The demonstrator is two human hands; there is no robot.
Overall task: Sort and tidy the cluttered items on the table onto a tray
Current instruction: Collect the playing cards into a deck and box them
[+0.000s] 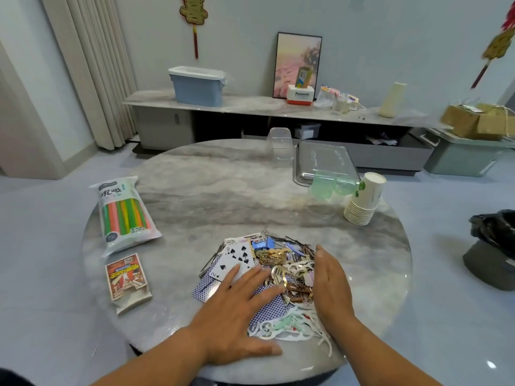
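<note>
Nearest of all, the person's left hand lies flat and spread on the blue-backed playing cards at the near edge of the round marble table, fingers loose, gripping nothing. Out to the left sit a bag of coloured straws and, nearer, a card box with its flap open, both well apart from the heap. In the middle is the clutter pile: face-up spades, dark hairpins, gold clips and white floss picks all tangled together. The right hand stands on edge against the pile's right side, open too, like a wall. From here it looks like a corralling step, and it would go best if the two palms press inward gently so the thin pins don't skate off the slick stone, then lift cards out first as one kind. Farther right and back, the metal tray waits bare, with green plastic cups lying at its near edge and a stack of paper cups just beside.
</note>
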